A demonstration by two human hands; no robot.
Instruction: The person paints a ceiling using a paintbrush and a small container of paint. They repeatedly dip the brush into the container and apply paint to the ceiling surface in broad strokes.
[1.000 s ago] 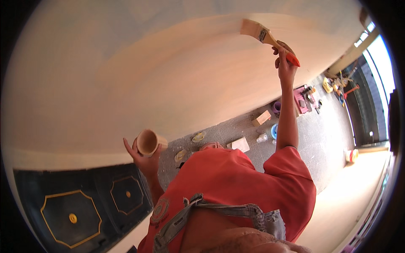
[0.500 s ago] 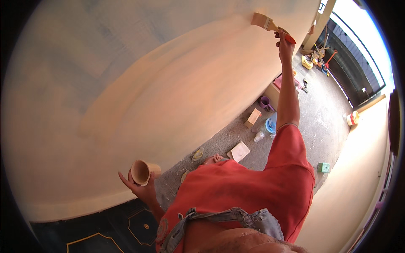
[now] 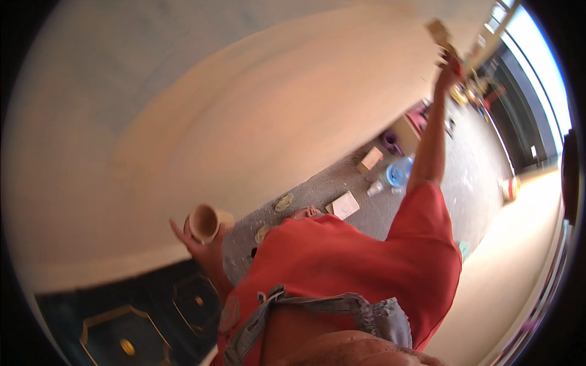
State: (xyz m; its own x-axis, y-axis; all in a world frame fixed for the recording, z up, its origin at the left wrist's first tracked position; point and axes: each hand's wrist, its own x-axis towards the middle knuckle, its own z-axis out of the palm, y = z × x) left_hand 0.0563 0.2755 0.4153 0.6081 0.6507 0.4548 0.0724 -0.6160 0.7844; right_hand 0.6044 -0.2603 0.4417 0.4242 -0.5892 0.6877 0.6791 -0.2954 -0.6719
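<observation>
My right hand [image 3: 448,68] is stretched up high at the upper right, closed around the red handle of a wide paintbrush [image 3: 439,32]. The bristles lie against the cream wall [image 3: 256,116]. Low on the left, my left hand [image 3: 196,241] holds a small tan cup [image 3: 204,222] with its mouth tilted toward the camera. My red shirt and grey strap fill the lower middle.
On the grey floor [image 3: 476,177] below lie a small wooden block [image 3: 370,160], a flat card [image 3: 345,205], a blue plastic bag [image 3: 400,172], a purple container [image 3: 390,141] and other litter. A dark blue panel with gold trim [image 3: 122,329] runs along the wall's base at lower left.
My right arm has swept the brush farther up and to the right along the wall. The view has tilted, and the cup hand has kept its place beside my body.
</observation>
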